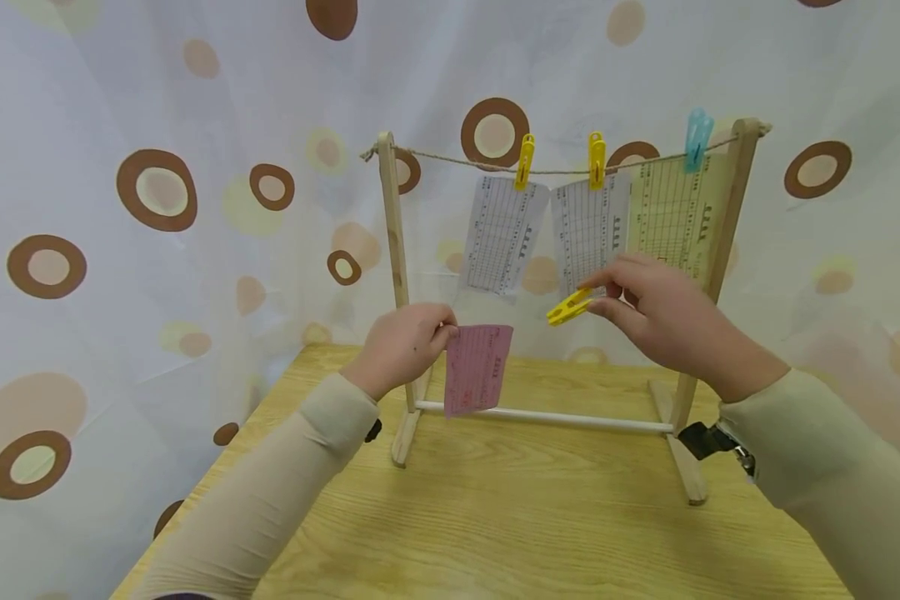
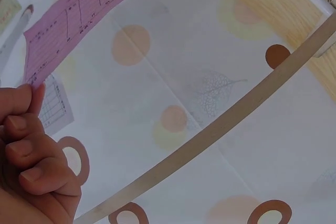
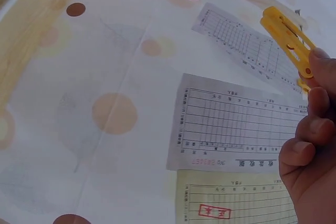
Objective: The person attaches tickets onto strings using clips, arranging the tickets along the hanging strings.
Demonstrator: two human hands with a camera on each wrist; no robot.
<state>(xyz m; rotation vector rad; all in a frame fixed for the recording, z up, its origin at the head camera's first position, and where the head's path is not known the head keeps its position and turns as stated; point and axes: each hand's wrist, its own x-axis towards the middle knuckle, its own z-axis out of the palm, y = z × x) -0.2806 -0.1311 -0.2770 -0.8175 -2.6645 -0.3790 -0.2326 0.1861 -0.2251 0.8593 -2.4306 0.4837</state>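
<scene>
My left hand (image 1: 412,346) pinches a pink printed slip (image 1: 478,371) by its upper left corner, near the left post and below the line. In the left wrist view the same pink slip (image 2: 84,17) stretches away from thumb and forefinger. Between thumb and fingers of my right hand (image 1: 648,308) is a yellow clothespin (image 1: 568,308), its tip pointing left. The right wrist view shows this yellow clothespin (image 3: 289,38) close up. Two white slips (image 1: 504,233) (image 1: 588,229) hang from the rope behind, and a pale yellow slip (image 1: 675,208) hangs at the right, partly covered by my right hand.
A wooden rack with a left post (image 1: 396,250) and right post (image 1: 733,208) stands on the wood-grain table (image 1: 540,500). Its rope (image 1: 457,160) carries two yellow clothespins (image 1: 525,162) (image 1: 597,160) and a blue one (image 1: 697,140). A white bar (image 1: 570,419) joins the feet. Behind hangs a patterned curtain (image 1: 195,108).
</scene>
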